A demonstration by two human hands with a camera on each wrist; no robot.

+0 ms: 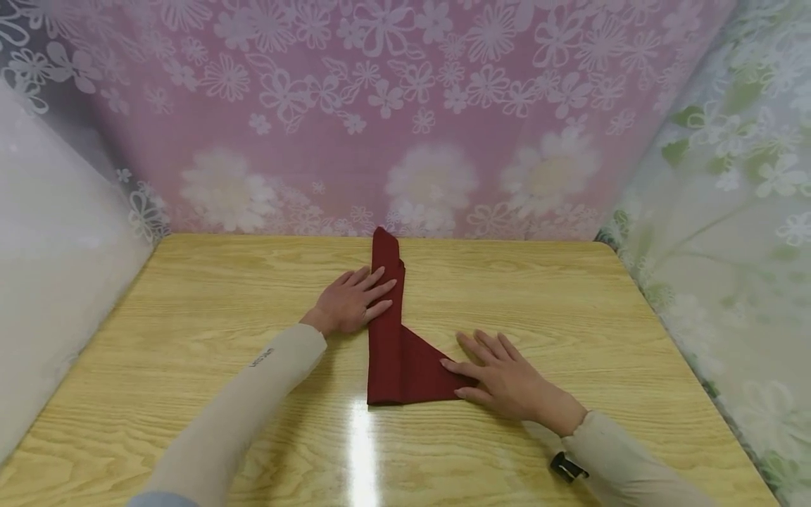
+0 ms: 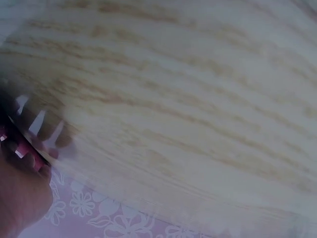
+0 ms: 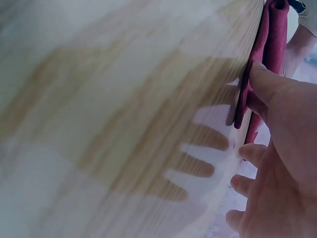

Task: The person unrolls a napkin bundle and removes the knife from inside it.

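Observation:
Dark red cloth [image 1: 384, 355] lies folded in a long upright strip on the table, with a triangular flap [image 1: 426, 366] spreading right from its lower half. My left hand [image 1: 345, 303] rests across the strip's upper part, fingers spread and straight. At the flap's right corner, my right hand [image 1: 510, 384] touches the fabric with thumb and index finger, its other fingers extended over the wood. The left wrist view catches only part of the left hand [image 2: 22, 198] beside the cloth. In the right wrist view, the cloth [image 3: 275, 42] shows a rolled edge near the right hand's thumb [image 3: 265, 82].
The wood-grain table [image 1: 241, 282] meets a pink floral curtain [image 1: 329, 141] at its far edge. Pale floral sheets [image 1: 728, 232] hang at both sides. A black clip-like piece [image 1: 568, 467] shows by the right sleeve [image 1: 624, 458]. Light glares on the near tabletop.

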